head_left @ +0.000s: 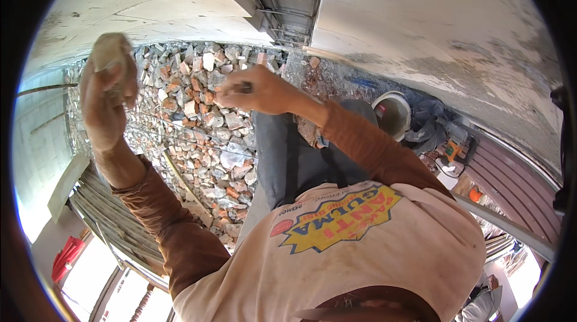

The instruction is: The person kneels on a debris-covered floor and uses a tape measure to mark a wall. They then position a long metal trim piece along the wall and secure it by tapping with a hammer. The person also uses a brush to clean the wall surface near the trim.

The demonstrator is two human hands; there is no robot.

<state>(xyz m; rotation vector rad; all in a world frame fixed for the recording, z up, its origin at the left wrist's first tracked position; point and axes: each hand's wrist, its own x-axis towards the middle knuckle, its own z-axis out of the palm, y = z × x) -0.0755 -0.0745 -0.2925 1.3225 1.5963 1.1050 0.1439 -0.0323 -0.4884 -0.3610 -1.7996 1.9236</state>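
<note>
Brown, two sleeves (372,142) meet two hands (106,97) (264,91), right holding one dark piece (243,88).

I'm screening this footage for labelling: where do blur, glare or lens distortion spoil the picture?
In the head view, the left hand is smeared, probably by motion, while the right hand looks sharper; in the head view, the lower-left opening and lower-right opening are washed out; in the head view, the upper-left wall curves toward the black rim.

Rubble (207,115) lies below the left hand (108,103) — legs (271,157) right of it, a bucket (392,119) farther right.
</note>
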